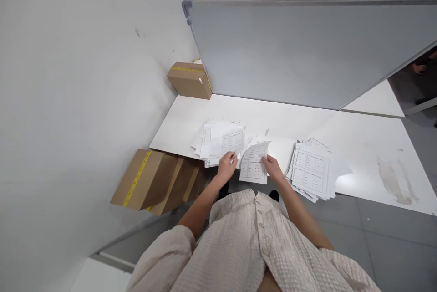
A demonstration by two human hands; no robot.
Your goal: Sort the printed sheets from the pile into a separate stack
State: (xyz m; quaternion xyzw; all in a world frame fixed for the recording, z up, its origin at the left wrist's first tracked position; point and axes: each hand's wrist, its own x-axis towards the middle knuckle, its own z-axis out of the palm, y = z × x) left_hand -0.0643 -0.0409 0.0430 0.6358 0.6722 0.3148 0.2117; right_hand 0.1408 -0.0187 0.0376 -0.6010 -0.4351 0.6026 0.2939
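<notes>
My right hand (pixel 273 168) grips a printed sheet of paper (pixel 254 164) by its right edge. The sheet bends upward, its face ruled into boxed tables, and it overhangs the front of the white table. By the lower right corner of the left paper pile (pixel 213 139), my left hand (pixel 226 167) has its fingers curled together. A small pale bit shows at those fingertips, too small to name. Another printed sheet (pixel 233 140) lies on that pile just beyond the left hand. To the right of my right hand is a second pile of printed sheets (pixel 312 169), loosely fanned.
The white table (pixel 362 146) has a grey partition (pixel 290 50) along its back and a wall at left. A taped cardboard box (pixel 191 81) sits in the back left corner. More cardboard boxes (pixel 136 178) stand beside the table's left front edge. A stain (pixel 396 178) marks the right end.
</notes>
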